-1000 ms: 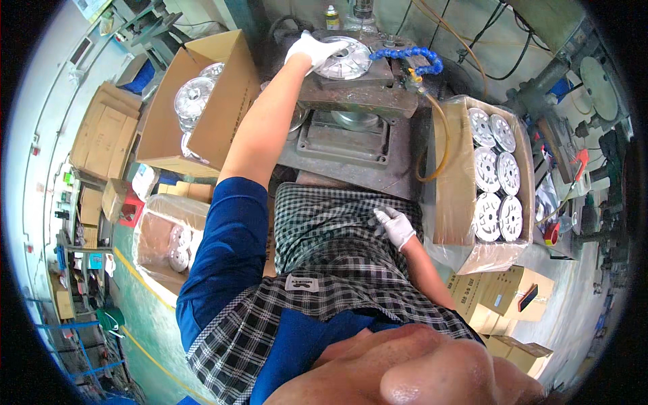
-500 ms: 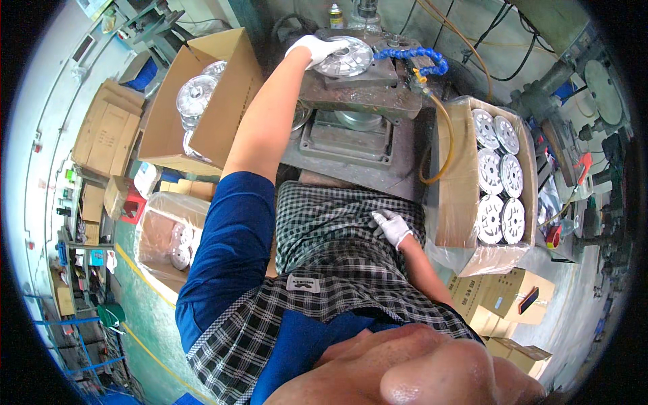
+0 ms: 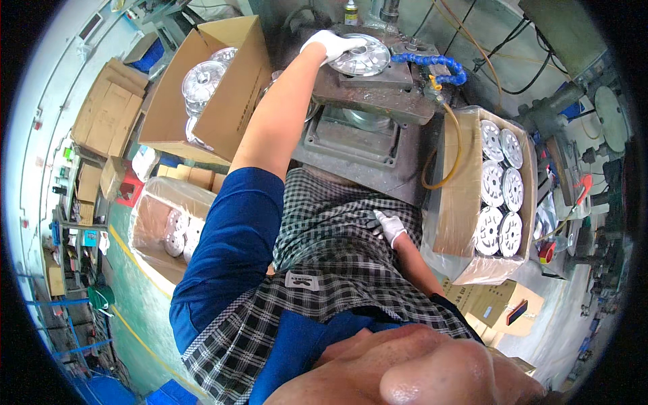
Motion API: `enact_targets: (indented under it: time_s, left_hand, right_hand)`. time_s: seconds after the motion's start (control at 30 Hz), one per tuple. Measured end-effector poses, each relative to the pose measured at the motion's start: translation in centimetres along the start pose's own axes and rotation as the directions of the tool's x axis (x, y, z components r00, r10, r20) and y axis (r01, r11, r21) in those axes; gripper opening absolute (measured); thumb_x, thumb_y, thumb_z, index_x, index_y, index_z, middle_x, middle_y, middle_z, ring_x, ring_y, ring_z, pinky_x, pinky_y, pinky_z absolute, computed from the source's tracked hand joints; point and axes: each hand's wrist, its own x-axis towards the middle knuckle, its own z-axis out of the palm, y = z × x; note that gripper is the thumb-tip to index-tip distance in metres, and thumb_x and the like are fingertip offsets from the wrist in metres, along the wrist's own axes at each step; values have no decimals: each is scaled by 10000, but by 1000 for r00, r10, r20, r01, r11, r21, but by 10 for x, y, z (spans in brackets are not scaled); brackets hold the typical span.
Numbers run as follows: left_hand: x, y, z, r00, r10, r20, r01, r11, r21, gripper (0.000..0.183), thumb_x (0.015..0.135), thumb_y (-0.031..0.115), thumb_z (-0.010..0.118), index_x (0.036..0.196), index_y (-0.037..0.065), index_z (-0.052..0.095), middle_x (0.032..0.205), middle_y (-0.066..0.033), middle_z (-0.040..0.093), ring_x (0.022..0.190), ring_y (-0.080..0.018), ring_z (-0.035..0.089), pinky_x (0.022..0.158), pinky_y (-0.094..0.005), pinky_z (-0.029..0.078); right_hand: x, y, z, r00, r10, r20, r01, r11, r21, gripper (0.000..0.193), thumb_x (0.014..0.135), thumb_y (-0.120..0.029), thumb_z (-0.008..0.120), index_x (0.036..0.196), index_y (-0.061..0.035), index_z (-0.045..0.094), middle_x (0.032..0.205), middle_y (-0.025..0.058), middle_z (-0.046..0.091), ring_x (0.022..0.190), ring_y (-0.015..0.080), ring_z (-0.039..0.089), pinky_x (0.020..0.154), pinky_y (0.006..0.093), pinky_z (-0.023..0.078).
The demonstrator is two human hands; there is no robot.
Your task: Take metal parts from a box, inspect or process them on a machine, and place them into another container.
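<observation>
My left hand (image 3: 331, 46), in a white glove, grips the left edge of a shiny round metal disc (image 3: 368, 58) with slots and a raised hub. The disc lies over a dark metal block (image 3: 381, 77) on the machine, and the fingers under its rim are hidden. A blue segmented hose (image 3: 432, 60) ends just right of the disc. My right hand (image 3: 389, 227), also gloved in white, rests on the checked apron (image 3: 324, 202) over my lap, fingers stretched out and holding nothing.
A cardboard box (image 3: 246, 67) with stacked metal discs stands at left. At right, a plastic-lined box (image 3: 449, 202) holds several discs in two columns. Another lined box (image 3: 152, 236) with discs sits lower left. A yellow hose (image 3: 460, 145) hangs between machine and right box.
The whole view has shifted slightly, so the machine sits farther right in the picture. My left hand stays on the disc, and my right hand still lies on the apron.
</observation>
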Motion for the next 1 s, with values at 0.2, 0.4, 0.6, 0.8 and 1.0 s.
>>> enact_targets:
  time_s: [0.2,0.4,0.6,0.8,1.0]
  left_hand:
    - [6,-8,2,999,35,-13,-35,999,22,938,587,757,606,1028,-71,630,1035,-206,643,961,-299,620,842,-339,456]
    - [7,-6,3,1000,-9,20,9,1000,1,782,668,599,662,1063,-75,622,1050,-188,641,942,-239,611,829,-324,455]
    - [4,-5,1,1000,12,-15,-12,1000,-15,760,683,581,665,1074,-69,621,1043,-178,644,934,-228,607,825,-315,456]
    - [11,-12,6,1000,15,-10,-15,1000,1,749,687,571,669,1068,-72,623,1018,-168,653,899,-214,611,805,-315,459]
    - [-7,-2,0,999,25,-46,-28,998,-61,774,680,588,665,1074,-77,616,1014,-183,651,918,-227,614,811,-318,459]
  right_hand:
    - [3,2,-4,1000,13,18,-13,1000,-8,376,947,-371,440,1067,-65,621,858,75,674,522,116,526,466,249,424]
    - [4,-1,-2,999,40,35,-40,999,-1,351,946,-373,453,1027,-69,609,833,78,663,522,126,540,453,253,434]
    - [4,-4,0,998,56,28,-54,998,-41,384,946,-395,435,1057,-80,624,854,73,679,517,111,523,464,245,419]
    - [4,-1,0,997,75,-6,-75,997,-1,364,950,-368,440,1057,-77,631,852,87,682,493,118,522,427,250,411]
    - [3,0,-1,998,61,20,-62,998,31,361,951,-363,439,1053,-74,630,854,88,683,485,118,521,422,248,412]
